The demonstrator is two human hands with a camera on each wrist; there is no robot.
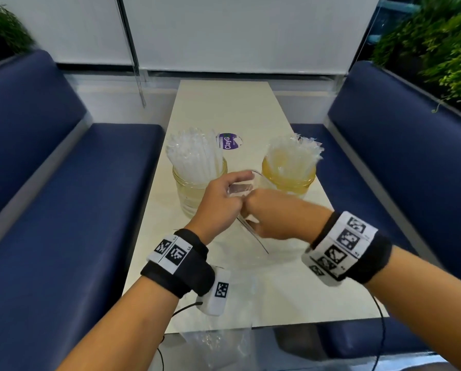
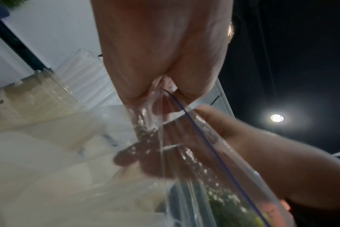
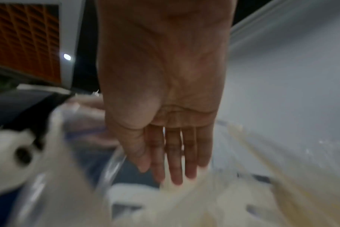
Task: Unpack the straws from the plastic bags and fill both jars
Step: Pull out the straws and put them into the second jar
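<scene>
left hand (image 1: 218,199) pinching the mouth of a clear plastic bag (image 1: 246,231) to hold it open – right hand (image 1: 273,215) reaching inside, fingers straight and together. both jars, left (image 1: 197,188) and right (image 1: 290,180), standing just beyond, packed with straws (image 1: 194,153) – likely near done.

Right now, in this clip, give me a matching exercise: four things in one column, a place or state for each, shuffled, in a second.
1. clear glass jar of white straws
2. clear glass jar of yellowish straws
3. clear zip-top plastic bag
4. purple sticker

a. flat on the white table, behind the jars
b. pinched by the left hand
c. table's left side
d. table's right side

Pairs: 1-c, 2-d, 3-b, 4-a
</scene>
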